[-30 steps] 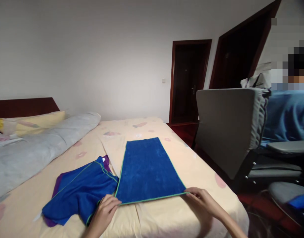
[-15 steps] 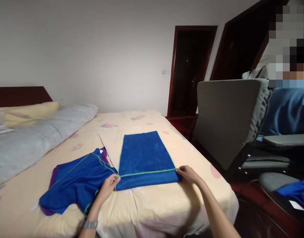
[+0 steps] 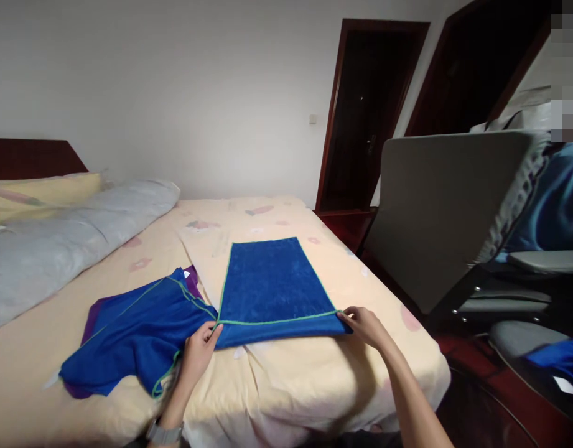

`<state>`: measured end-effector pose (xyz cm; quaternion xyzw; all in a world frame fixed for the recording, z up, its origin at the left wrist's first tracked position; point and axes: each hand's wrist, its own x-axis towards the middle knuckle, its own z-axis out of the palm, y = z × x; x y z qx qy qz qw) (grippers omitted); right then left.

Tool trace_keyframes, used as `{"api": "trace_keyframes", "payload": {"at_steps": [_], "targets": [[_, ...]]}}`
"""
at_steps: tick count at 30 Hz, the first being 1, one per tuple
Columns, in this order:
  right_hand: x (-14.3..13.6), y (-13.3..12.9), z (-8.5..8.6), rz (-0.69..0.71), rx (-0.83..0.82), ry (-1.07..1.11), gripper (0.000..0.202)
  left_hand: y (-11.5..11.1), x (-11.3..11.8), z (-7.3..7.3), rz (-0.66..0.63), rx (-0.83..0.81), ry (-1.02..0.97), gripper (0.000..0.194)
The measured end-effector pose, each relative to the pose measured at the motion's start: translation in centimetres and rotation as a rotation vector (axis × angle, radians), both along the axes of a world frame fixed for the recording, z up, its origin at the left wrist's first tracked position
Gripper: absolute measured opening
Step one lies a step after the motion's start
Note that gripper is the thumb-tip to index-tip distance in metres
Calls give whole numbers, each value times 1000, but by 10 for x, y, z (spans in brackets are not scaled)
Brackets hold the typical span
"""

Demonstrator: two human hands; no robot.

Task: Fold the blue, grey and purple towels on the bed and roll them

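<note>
So, taking 12 o'clock as straight ahead, closest in is the near edge of the bed (image 3: 277, 386), with a blue microfiber towel (image 3: 274, 280) lying on it at 12, its near end turned over into a strip. Honestly, the fold could go crooked if one corner gets pulled harder, and the sheet could ruck up if it drags along. The crumpled blue cloth (image 3: 137, 336) at 10 reaches right up to the towel's left corner, so it might snag there too. Pose-wise, the left hand (image 3: 200, 351), around 10:30, has its grip pinched on the left end of the green hem, forearm angled up from below. The right hand (image 3: 366, 325), around 1:30, comes in from the right, thumb and fingers closed on the other end, both wrists low. Farther out there's a grey duvet (image 3: 81, 249) at 10, a chair (image 3: 449, 211) near 1:30 and a dark door (image 3: 370, 118) between 12 and 1.
</note>
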<state>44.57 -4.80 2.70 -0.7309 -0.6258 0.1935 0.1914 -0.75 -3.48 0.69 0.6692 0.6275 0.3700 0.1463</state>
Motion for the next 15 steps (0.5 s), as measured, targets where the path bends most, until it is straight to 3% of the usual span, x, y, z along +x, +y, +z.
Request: {"api": "trace_keyframes", "payload": {"at_steps": [7, 15], "targets": [[-1, -18, -4, 70, -50, -99, 31, -11, -5, -2, -105, -37, 263, 31], [5, -22, 2, 0, -80, -108, 29, -24, -4, 7, -68, 29, 231, 32]]}}
